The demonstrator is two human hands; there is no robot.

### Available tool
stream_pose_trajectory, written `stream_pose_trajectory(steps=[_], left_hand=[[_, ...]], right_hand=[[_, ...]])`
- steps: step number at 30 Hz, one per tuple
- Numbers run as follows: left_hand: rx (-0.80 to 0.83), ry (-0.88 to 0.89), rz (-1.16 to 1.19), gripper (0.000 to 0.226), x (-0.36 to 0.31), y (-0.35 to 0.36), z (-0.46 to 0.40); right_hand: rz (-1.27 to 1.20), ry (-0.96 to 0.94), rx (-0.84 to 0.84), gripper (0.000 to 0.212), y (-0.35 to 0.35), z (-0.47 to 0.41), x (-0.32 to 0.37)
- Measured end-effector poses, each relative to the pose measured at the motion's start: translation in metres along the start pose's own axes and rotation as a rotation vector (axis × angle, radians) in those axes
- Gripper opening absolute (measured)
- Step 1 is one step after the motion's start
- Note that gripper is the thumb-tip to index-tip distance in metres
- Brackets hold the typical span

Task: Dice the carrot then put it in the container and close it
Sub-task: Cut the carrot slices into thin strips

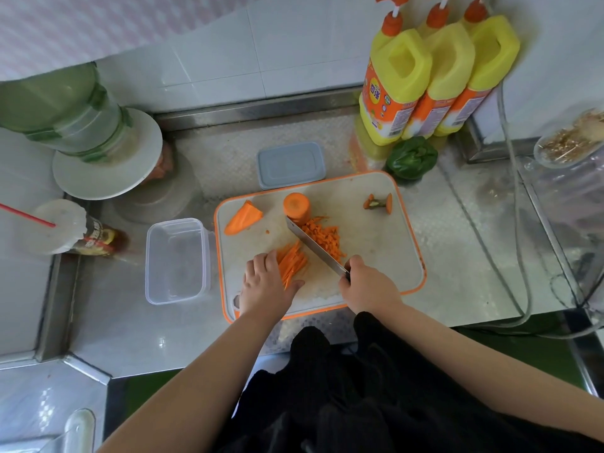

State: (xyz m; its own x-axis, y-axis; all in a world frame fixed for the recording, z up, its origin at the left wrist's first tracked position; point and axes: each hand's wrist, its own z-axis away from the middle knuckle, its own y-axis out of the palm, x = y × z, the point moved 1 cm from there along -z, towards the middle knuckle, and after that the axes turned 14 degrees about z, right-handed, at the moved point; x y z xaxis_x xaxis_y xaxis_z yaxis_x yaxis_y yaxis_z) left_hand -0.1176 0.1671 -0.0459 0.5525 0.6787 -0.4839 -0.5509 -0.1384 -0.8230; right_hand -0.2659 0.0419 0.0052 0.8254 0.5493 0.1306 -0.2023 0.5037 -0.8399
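Your left hand [266, 282] presses flat on the carrot sticks [292, 261], their long axis toward 1 o'clock; your right hand [366, 284] grips the knife [315, 245], blade crossing them at their 3 o'clock side.

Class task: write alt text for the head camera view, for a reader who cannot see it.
On an orange-rimmed cutting board, the left hand steadies carrot strips while the right hand grips a knife beside a pile of diced carrot. An open clear container sits left of the board, its lid behind.
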Motion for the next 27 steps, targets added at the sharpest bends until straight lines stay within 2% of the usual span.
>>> stream_pose_trajectory(steps=[9,15,19,22,27], left_hand=[[-0.065,0.048,0.102,0.071,-0.008,0.007,-0.010],[-0.088,0.081,0.074,0.055,-0.007,0.008,-0.010],[-0.102,0.106,0.111,0.055,-0.004,0.008,-0.010],[-0.172,0.180,0.127,0.058,0.002,0.010,-0.006],[-0.258,0.372,0.210,0.032,0.009,0.019,-0.008]], right_hand=[[0.090,-0.033,0.073,0.020,-0.002,0.007,0.005],[0.091,-0.020,0.094,0.022,-0.004,0.008,0.006],[0.056,-0.027,0.086,0.024,-0.004,0.010,0.007],[0.031,-0.032,0.066,0.025,-0.007,0.010,0.007],[0.057,-0.092,0.054,0.024,-0.012,0.014,0.014]])
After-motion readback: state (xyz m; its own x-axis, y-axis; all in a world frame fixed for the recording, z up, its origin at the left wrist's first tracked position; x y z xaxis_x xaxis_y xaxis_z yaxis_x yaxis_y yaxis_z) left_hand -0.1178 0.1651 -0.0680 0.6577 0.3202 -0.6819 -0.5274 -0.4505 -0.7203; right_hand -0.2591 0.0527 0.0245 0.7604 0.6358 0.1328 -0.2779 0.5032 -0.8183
